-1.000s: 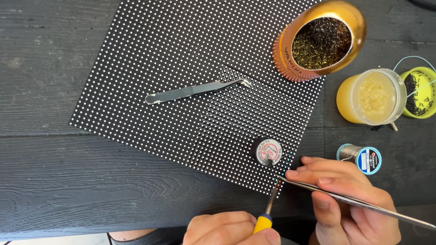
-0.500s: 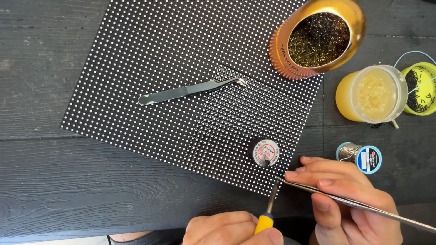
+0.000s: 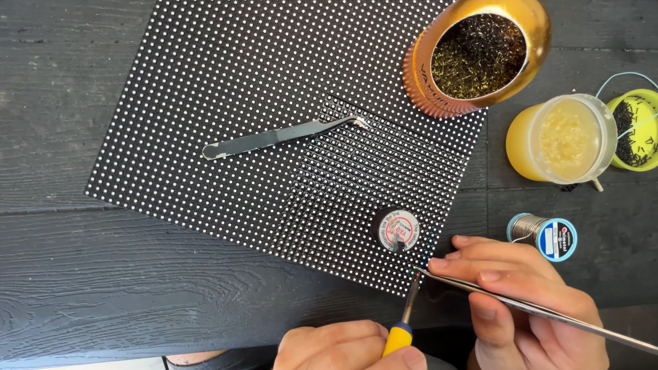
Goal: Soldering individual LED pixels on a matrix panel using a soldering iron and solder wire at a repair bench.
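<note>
A black panel [image 3: 226, 130] studded with rows of white dots lies tilted on the dark wooden table. My left hand [image 3: 343, 348] at the bottom edge grips a yellow-handled soldering iron [image 3: 403, 322], its tip at the panel's near right corner. My right hand [image 3: 521, 301] holds long metal tweezers [image 3: 548, 314] whose points meet that same corner. Just above the corner a small round black tin with a red and white label [image 3: 397, 229] sits on the panel. A second pair of curved tweezers [image 3: 281, 137] lies loose on the panel's middle.
A gold-coloured cup of dark metal wool [image 3: 480, 55] stands on the panel's far right corner. To its right are a yellow tub of pale paste [image 3: 565, 140], a yellow-green dish of black bits [image 3: 637, 127] and a spool of solder wire [image 3: 545, 235].
The view has shifted slightly, so the panel sits a little lower-left in the picture. Both hands and their tools stay at the near right corner.
</note>
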